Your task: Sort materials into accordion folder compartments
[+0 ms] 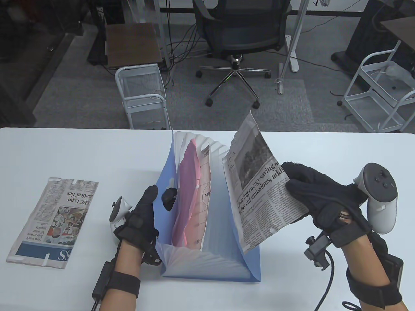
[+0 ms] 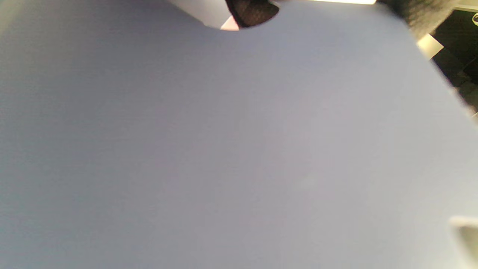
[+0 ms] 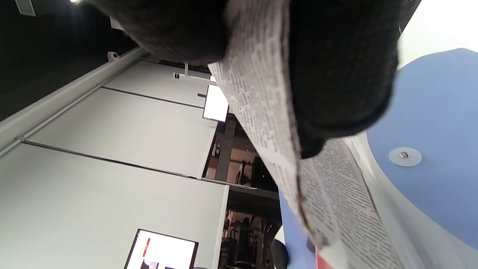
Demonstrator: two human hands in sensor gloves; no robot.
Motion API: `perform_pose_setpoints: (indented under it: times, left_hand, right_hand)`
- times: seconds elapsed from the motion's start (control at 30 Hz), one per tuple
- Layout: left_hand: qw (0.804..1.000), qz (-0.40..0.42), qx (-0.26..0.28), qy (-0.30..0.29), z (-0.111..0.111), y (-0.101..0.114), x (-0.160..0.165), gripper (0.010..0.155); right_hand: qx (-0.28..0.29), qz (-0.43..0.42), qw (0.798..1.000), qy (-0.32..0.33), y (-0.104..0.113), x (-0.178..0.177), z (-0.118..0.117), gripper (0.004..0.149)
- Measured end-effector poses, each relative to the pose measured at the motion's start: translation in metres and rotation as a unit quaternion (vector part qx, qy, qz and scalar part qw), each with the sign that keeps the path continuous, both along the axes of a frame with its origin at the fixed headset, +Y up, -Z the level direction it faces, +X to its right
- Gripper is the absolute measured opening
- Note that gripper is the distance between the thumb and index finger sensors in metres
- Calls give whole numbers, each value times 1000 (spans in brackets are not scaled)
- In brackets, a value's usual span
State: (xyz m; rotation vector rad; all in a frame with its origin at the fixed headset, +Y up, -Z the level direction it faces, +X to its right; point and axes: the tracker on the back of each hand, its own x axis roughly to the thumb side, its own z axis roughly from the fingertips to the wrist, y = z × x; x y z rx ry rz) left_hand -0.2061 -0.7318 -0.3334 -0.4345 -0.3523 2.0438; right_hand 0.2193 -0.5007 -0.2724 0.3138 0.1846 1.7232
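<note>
Table view shows pink paper [image 1: 189,181] already filed, right hand [image 1: 319,197] pinching 1 newspaper [image 1: 259,191] over the folder [image 1: 210,256] that left hand [image 1: 142,220] grips open, another paper [image 1: 55,223] waiting on the counter [image 1: 48,152].

white table [image 1: 291,152], folder [image 1: 210,259], folded newspaper [image 1: 53,222]

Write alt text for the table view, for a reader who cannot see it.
A gloved right hand holds a folded newspaper over the right side of an open blue accordion folder on a white table, while the left hand holds the folder's left wall open. Pink papers stand in one compartment. A second newspaper lies flat at left.
</note>
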Motion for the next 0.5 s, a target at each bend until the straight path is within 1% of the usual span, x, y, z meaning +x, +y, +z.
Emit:
perform_pose_setpoints:
  times: [0.5]
  left_hand:
    - [1000,-3,1,0,-1,-1,0,75]
  right_hand:
    - [4,25,999,20,5,-16,0,49]
